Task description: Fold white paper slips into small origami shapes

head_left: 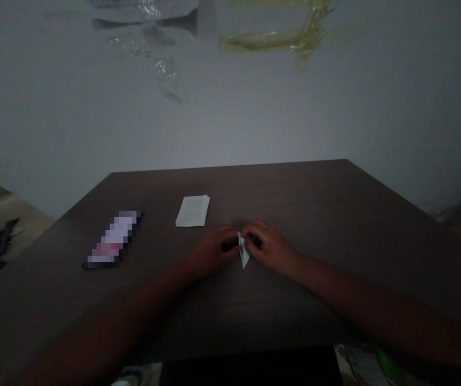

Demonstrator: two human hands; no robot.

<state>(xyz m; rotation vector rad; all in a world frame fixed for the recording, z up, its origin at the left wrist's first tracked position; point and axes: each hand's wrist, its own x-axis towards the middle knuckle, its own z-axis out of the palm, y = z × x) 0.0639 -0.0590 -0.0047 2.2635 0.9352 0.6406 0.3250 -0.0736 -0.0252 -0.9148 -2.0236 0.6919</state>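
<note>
A small folded piece of white paper (pixel 244 258), pointed at its near end, is held between my two hands over the middle of the table. My left hand (pixel 216 249) pinches its left side with thumb and fingers. From the right, my right hand (pixel 268 244) grips the other side, fingers curled against the paper. Part of the paper is hidden behind the fingers. Just beyond my left hand lies a stack of printed paper sheets (pixel 192 210), flat on the table.
A phone-like device (pixel 113 239) with a blurred-out screen lies on the left of the dark wooden table (pixel 294 193). The table's far edge is close to a pale wall (pixel 254 118) with tape stuck on it. Various items sit on the floor at the left.
</note>
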